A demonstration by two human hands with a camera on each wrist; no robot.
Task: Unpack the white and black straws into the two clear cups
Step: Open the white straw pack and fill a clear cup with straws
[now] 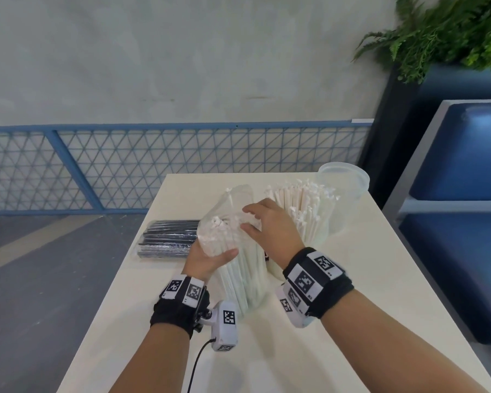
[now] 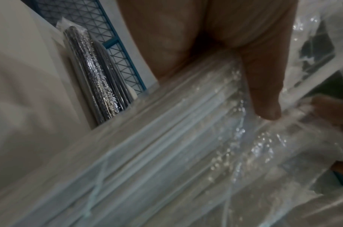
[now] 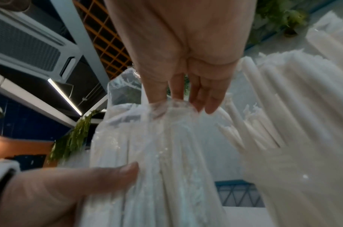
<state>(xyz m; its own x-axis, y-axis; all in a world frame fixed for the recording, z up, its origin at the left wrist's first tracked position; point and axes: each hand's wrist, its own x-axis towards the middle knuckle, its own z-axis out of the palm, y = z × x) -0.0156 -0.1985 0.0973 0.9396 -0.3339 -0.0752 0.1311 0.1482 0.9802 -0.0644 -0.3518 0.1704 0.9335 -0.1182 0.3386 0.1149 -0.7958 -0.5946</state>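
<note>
Two hands on crinkly clear bag of white paper straws (image 1: 233,251), upright on smooth white surface (image 1: 366,279): left hand (image 1: 207,259) curled round it, right hand (image 1: 270,225) at its open top. Left wrist: glossy black straw pack (image 2: 96,76) beside. Right wrist: fingers (image 3: 157,89) pinching bag's film.
</note>
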